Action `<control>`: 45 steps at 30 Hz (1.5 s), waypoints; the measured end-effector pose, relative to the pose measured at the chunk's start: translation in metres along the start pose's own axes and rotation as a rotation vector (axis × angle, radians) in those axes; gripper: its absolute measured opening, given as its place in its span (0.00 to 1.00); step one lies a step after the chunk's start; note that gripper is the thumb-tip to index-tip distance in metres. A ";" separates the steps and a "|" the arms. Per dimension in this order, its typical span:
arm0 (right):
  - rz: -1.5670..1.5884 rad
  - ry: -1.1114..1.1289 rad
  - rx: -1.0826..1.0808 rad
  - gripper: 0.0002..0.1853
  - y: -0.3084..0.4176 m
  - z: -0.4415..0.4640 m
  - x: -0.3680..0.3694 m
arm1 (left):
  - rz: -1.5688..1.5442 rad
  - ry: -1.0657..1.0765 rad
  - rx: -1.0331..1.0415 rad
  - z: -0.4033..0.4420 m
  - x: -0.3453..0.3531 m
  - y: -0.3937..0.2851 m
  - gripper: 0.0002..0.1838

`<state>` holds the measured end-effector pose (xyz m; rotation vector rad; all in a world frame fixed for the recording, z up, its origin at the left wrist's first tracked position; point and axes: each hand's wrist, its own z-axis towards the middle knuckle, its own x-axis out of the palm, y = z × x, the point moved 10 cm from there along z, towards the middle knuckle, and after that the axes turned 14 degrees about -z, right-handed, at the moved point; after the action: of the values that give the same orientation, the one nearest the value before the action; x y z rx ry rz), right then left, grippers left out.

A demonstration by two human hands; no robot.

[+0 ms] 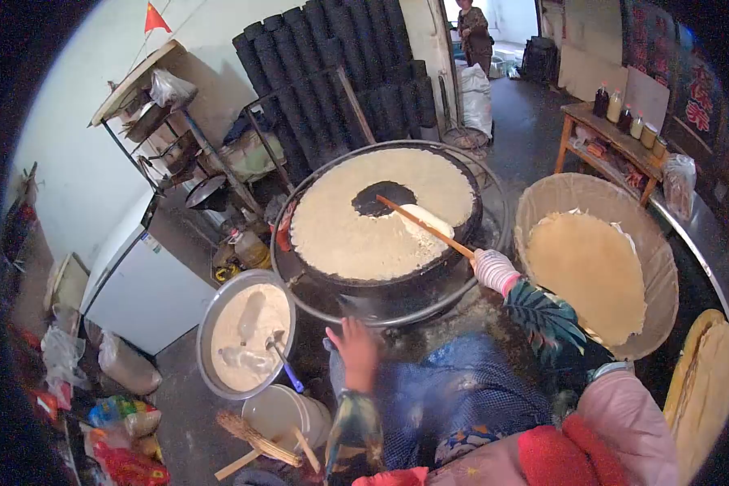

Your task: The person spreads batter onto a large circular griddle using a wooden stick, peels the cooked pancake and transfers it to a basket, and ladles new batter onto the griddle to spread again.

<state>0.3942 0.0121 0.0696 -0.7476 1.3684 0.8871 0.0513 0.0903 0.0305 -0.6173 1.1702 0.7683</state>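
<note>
My right hand, in a striped white and pink glove, is wrapped round a long wooden stick. The stick reaches over a large round black griddle, beside a thick pale mound of batter. A ring of pale batter covers most of the griddle, leaving a dark bare patch in the middle. My bare left hand is near the griddle's front rim, fingers apart, holding nothing. To its left stands a metal basin of pale batter with a blue-handled ladle in it.
A lined basket at the right holds round flatbreads. Below the basin is a white bucket with a straw brush. Black briquettes are stacked behind. Jars stand on a wooden bench; a person is in the doorway.
</note>
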 end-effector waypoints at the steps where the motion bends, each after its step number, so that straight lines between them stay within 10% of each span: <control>1: 0.007 0.005 -0.007 0.13 0.004 -0.010 -0.009 | 0.008 0.005 -0.006 0.002 0.001 0.007 0.24; 11: -0.056 0.150 -0.190 0.12 -0.041 -0.144 -0.010 | -0.137 -0.063 -0.036 -0.013 -0.028 0.014 0.30; 17: 0.010 0.057 -0.205 0.12 -0.025 -0.078 -0.002 | -0.298 0.009 0.128 -0.007 -0.012 -0.086 0.30; 45: -0.118 0.019 -0.215 0.16 0.019 0.015 -0.010 | -0.121 -0.033 0.013 0.003 -0.019 -0.008 0.25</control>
<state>0.3852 0.0332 0.0822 -0.9935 1.2438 0.9450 0.0557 0.0835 0.0501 -0.6567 1.0965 0.6650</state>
